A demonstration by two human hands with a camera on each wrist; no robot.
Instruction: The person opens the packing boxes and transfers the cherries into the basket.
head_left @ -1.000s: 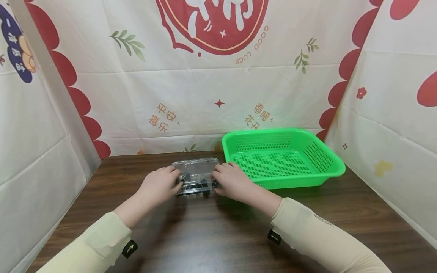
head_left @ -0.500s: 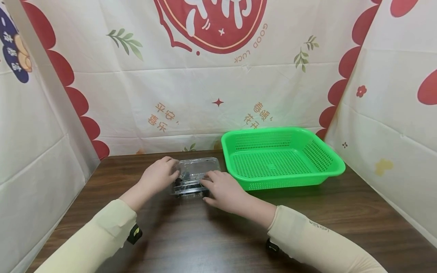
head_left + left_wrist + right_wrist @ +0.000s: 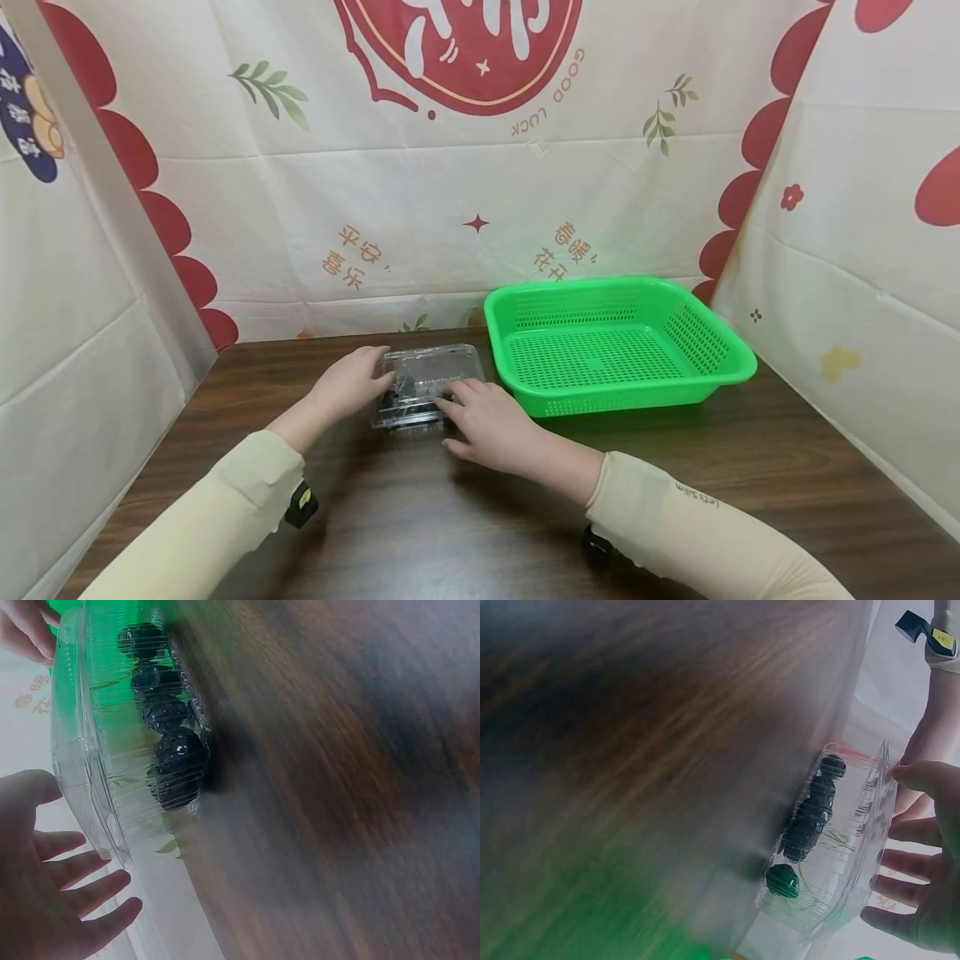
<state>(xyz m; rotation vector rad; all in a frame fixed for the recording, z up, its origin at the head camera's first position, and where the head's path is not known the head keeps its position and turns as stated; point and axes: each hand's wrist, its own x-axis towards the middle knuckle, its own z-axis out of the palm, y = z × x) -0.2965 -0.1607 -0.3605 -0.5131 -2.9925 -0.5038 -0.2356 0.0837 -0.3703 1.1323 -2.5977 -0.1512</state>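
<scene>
A clear plastic clamshell box [image 3: 438,364] lies on the table with its lid down. Through its ribbed wall several dark, round, shiny fruits [image 3: 180,754] show in a row; their exact kind is hard to tell. At the box's left end is my left hand [image 3: 347,389], fingers spread and slightly bent, the thumb near the lid edge. My right hand [image 3: 491,422] lies over the front right corner, its fingers relaxed and apart at the lid's rim [image 3: 881,847]. Neither hand grips the box; whether the fingertips touch it is unclear.
A green perforated plastic basket [image 3: 600,398] stands just right of the box, with nothing visible inside. The dark wood table [image 3: 420,517] meets a printed white cloth backdrop [image 3: 420,192] behind and at both sides.
My right hand has come off the box's right end and moved left over its front corner, fingers loosened. My left hand has shifted slightly back and its fingers have loosened too.
</scene>
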